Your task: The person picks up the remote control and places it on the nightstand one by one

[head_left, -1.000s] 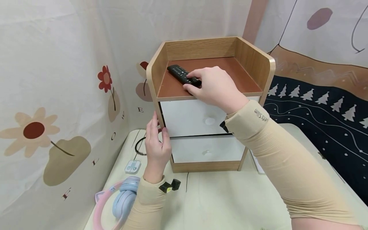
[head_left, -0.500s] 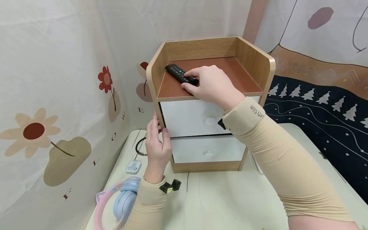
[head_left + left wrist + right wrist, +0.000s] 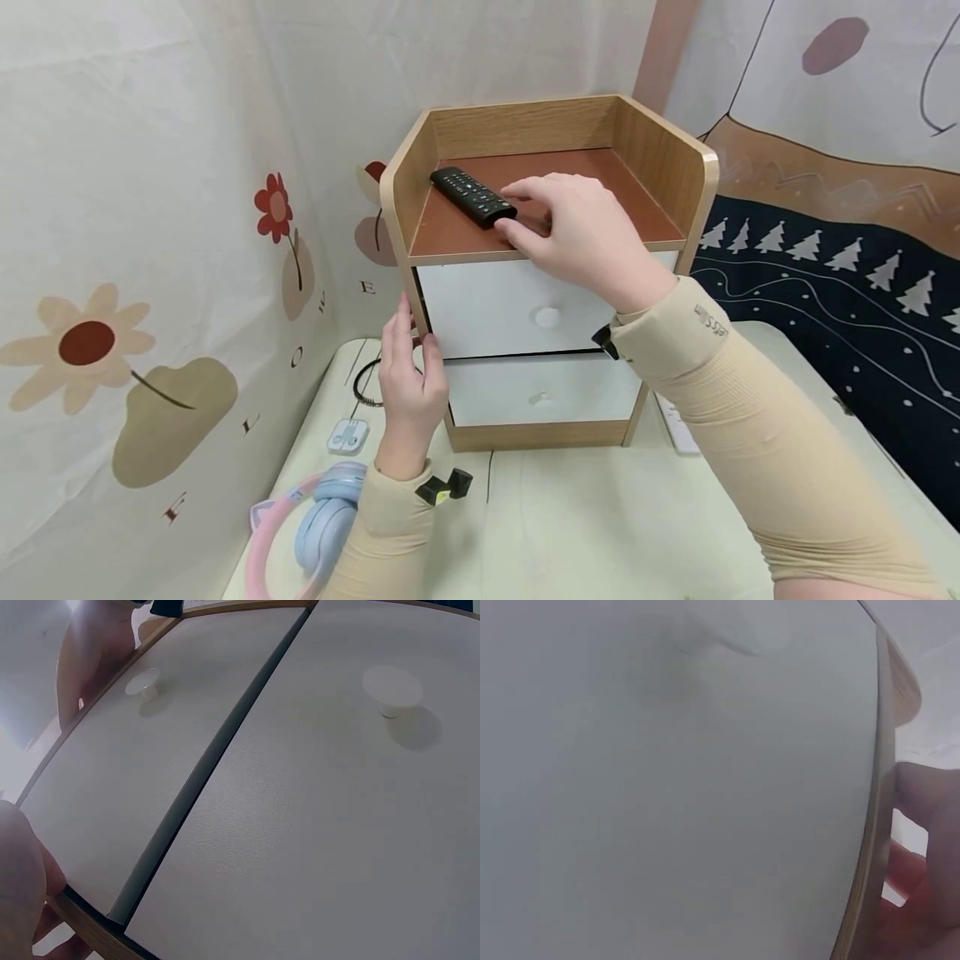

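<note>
A black remote control (image 3: 472,197) lies slanted on the brown top shelf (image 3: 555,167) of a small wooden cabinet (image 3: 525,129), close to its left wall. Just right of the remote's near end is my right hand (image 3: 581,229), thumb and fingers parted with nothing between them. My left hand (image 3: 411,379) rests against the cabinet's left side, fingers straight and pointing up, thumb at the front edge. In the left wrist view that thumb (image 3: 26,862) shows at the wooden edge. Two white drawer fronts with round knobs (image 3: 394,686) face me, both pushed in.
Left of the cabinet, pink and blue headphones (image 3: 326,517), a small white earphone case (image 3: 348,436) and a black coiled cord (image 3: 360,385) lie on the pale tabletop (image 3: 570,517). A white flat object (image 3: 678,427) sits on the right, partly behind my sleeve. Patterned curtains (image 3: 150,208) hang behind.
My right hand slid the remote slightly left on the shelf, then let go and drew back to the right. The left hand stays in place.
</note>
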`<state>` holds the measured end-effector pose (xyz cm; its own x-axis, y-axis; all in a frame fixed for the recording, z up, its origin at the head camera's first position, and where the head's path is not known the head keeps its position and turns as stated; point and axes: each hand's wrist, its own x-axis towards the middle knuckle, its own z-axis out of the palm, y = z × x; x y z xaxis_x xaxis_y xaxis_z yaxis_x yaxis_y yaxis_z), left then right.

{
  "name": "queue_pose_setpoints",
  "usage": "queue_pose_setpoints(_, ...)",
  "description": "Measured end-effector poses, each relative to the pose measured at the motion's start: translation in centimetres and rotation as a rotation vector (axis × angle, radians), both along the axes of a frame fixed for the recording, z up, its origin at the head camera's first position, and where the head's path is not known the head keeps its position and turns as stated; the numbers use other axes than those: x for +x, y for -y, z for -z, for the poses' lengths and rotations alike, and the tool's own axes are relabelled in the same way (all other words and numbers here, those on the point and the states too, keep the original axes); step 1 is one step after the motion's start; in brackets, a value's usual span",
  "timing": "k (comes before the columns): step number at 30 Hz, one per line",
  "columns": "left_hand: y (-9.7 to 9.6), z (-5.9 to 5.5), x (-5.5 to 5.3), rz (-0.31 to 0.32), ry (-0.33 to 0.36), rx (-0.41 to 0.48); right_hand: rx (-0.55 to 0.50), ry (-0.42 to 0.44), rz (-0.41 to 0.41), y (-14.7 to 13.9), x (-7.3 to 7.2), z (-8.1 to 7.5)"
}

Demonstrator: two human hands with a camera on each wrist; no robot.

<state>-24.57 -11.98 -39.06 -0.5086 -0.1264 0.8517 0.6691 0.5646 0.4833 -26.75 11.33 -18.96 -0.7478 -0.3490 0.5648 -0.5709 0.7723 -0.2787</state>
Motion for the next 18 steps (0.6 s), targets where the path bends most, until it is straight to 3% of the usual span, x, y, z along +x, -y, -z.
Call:
queue_pose_setpoints(9,-0.1,0.2,0.1,-0.014,0.000,0.005,-0.172,-0.203,-0.059,-2.7,1.8,1.4)
queue_pose_setpoints(18,-0.1,0.1,-0.1,-0.022,-0.023,0.001,-0.280,-0.371,-0.122,-5.5,3.8,4.1)
